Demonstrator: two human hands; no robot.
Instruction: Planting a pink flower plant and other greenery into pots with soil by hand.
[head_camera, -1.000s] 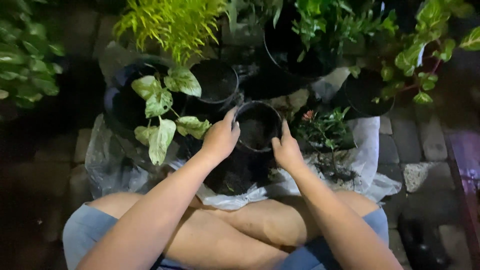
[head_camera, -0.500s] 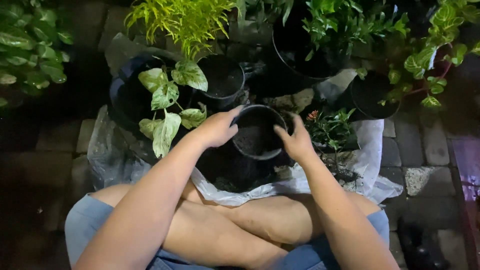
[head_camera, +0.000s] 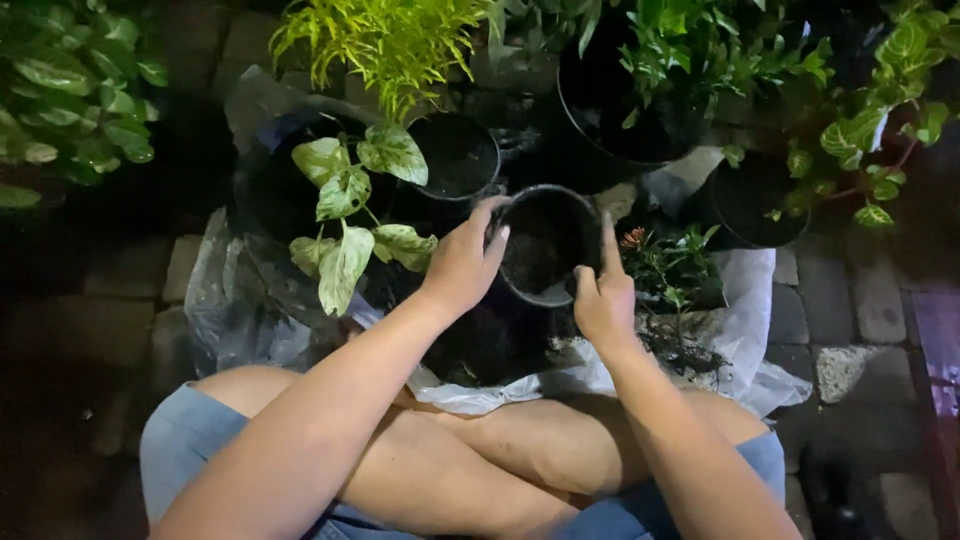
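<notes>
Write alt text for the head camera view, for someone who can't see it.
Two bare hands, left hand and right hand, grip a small black pot of soil above a plastic sheet, with potted plants crowding dark paving around a variegated-leaf plant.

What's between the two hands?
Head view: a black pot part-filled with soil sits between left hand and right hand, both gripping its rim.

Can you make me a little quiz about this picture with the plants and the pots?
1. True or false: both hands are on the same black pot.
2. What is inside that pot: A) water, B) dark soil, C) stones?
3. Which hand is nearer the plant with big pale-green leaves?

Key:
1. True: the left hand and the right hand grip its rim.
2. B.
3. The left hand.
</notes>
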